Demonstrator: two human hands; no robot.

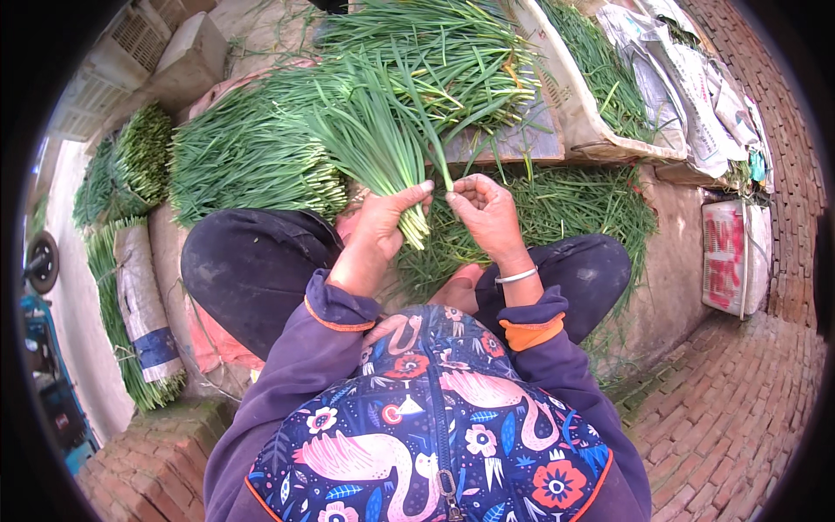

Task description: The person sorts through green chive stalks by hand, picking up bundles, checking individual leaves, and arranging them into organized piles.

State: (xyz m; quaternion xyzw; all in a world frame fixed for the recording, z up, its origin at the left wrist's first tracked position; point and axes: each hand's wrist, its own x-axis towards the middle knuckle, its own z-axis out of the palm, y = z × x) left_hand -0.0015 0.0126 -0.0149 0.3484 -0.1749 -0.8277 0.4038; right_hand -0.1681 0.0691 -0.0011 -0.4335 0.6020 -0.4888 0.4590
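Note:
My left hand (390, 218) grips a bunch of green garlic chives (385, 147), its pale cut ends sticking out below the thumb. Just to its right, my right hand (486, 209) pinches the pale base of a few chive leaves (438, 153) between thumb and fingers. Behind both hands lies a large heap of chives (443, 65) on a board (545, 134). Another pile of chives (254, 156), neatly laid, is beyond my left knee. Loose leaves (554, 209) cover the ground between my legs and under the right hand.
Tied chive bundles (140, 156) and a bundle wrapped in sacking (147, 293) lie at the left. Plastic crates (130, 39) stand at the upper left. A long crate (580, 121) of chives, white sacks (685, 85) and a white basket (724, 258) are at the right, beside brick paving (730, 391).

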